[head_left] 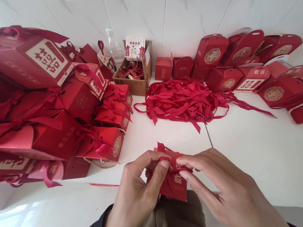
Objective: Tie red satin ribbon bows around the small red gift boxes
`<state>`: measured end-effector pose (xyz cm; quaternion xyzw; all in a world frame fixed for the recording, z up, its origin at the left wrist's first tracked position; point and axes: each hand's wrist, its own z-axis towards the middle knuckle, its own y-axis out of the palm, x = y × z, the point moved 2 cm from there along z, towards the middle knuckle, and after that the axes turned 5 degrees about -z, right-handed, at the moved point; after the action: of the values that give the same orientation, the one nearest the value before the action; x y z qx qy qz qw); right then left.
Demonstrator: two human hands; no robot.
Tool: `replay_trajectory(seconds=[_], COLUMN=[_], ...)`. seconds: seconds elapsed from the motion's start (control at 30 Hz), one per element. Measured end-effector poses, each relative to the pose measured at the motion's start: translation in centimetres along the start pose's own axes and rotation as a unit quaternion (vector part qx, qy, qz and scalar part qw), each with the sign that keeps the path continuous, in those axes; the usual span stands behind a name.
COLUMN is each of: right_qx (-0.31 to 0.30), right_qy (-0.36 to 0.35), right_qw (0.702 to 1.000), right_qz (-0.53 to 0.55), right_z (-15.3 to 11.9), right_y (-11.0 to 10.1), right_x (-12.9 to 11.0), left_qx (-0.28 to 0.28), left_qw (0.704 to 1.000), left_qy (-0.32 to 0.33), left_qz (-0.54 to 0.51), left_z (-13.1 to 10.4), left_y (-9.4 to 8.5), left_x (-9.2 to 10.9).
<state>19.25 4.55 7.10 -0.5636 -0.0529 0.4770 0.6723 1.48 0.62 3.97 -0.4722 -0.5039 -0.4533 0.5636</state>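
Both our hands on one small red gift box, held just above the near edge of the white tabletop [262, 154].

Largest first: stacked ribboned red boxes [52, 124] at left; row of red handled boxes [234, 65] along the far wall; loose red ribbon heap [182, 101] at centre; cardboard carton [137, 73] beside it. Our right hand [228, 191] pinches the small red gift box [174, 178] at its top; our left hand [135, 191] has its grip closed on the ribbon [164, 158] there.
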Motion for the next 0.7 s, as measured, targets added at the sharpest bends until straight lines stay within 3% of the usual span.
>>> replay_trajectory(seconds=[0.13,0.33,0.43,0.57,0.7], right_qx=[-0.008,-0.083,-0.081,-0.061,-0.04], right_qy=[0.01,-0.055,-0.038,-0.041,-0.069], right_qw=[1.0,0.994,0.994,0.995,0.994], right_qz=[-0.002,0.042,0.064,0.067,0.075], right_z=[-0.2,0.3,0.7,1.5,2.0], right_y=[-0.3,-0.1,0.0,0.0,0.1], right_x=[-0.1,-0.6,-0.4,0.0,0.1], left_qx=[-0.041,-0.118,-0.142,-0.178,-0.225], left_qw=[0.997,0.975,0.962,0.953,0.949], left_qy=[-0.064,-0.162,-0.196,-0.208,-0.177], left_qz=[-0.029,-0.096,-0.123,-0.131,-0.13], left_z=[0.5,1.2,1.3,1.3,1.2], left_y=[0.4,0.5,0.4,0.2,-0.1], left_x=[-0.1,-0.4,-0.6,-0.5,0.0])
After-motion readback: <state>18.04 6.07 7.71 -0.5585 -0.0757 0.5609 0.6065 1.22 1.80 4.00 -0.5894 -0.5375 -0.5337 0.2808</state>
